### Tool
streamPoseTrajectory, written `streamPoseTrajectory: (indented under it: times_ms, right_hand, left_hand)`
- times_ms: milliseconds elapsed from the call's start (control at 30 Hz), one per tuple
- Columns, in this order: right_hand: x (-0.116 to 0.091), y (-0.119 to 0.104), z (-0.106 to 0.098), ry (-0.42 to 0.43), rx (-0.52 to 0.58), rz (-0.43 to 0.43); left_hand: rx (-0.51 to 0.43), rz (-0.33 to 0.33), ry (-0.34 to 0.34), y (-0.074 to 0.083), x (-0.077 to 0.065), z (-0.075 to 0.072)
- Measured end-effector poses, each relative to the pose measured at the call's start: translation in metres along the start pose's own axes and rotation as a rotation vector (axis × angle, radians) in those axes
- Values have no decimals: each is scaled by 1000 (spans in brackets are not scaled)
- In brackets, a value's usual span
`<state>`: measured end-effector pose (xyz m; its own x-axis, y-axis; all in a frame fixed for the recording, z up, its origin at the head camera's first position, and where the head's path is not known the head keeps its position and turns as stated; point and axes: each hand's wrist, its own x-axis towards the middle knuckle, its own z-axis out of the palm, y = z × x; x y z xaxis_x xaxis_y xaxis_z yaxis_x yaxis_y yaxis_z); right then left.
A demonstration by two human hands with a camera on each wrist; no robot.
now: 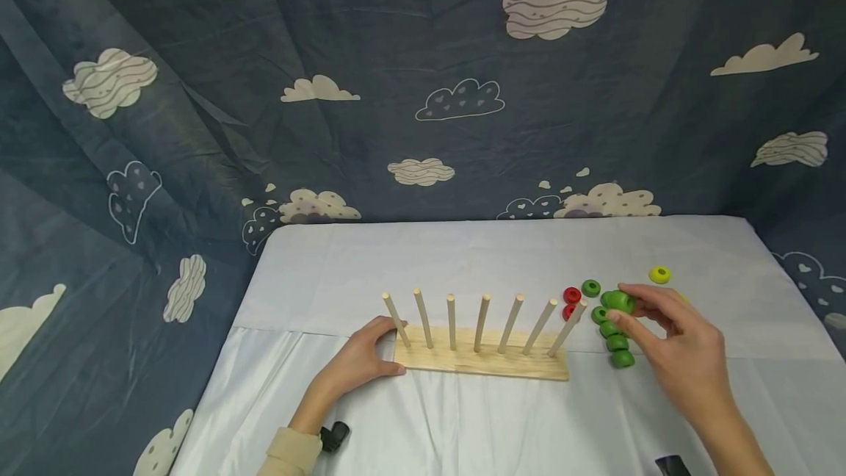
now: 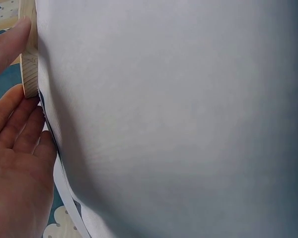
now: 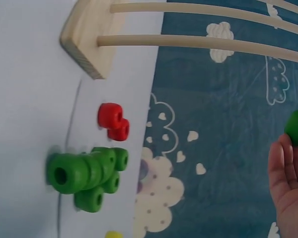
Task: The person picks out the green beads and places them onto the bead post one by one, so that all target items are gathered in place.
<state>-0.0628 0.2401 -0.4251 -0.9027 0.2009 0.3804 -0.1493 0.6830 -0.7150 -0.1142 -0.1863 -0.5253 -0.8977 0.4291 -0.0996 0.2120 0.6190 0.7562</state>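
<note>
While your left hand (image 1: 360,351) grips the left end of a flat, pale wooden pegboard (image 1: 423,360), seven slender round pegs (image 1: 481,323) rising from it, the head view shows your right hand (image 1: 690,358) pinching a rounded green bead (image 1: 620,303) near clustered green beads (image 1: 617,343) and red beads (image 1: 571,295). From the left wrist, your thumb (image 2: 10,47) and fingers (image 2: 17,121) hold the board's grained end. From the right wrist, smooth, holed beads sit on white cloth (image 3: 20,114); your pinched bead is raised, well apart.
</note>
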Motion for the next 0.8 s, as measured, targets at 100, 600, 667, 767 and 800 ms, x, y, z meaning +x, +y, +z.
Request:
streamPoseTrajectory:
  times_ms: [100,600,667,767,800]
  right_hand:
    - [3,-5,-3,-3,1,3]
    - [18,-23,-13,-2,75,-74]
    - [19,-25,-13,-7,88,-82]
    - [21,-31,-12,-17,107,-96]
    - [22,-33,-12,-21,112,-102]
  left_hand:
    - [-4,1,2,0,0,0]
    - [-11,12,-4,-2,0,0]
    - [-7,11,-4,-1,0,-1]
    - [-1,13,-4,-2,0,-1]
    - [0,12,-4,-2,0,-1]
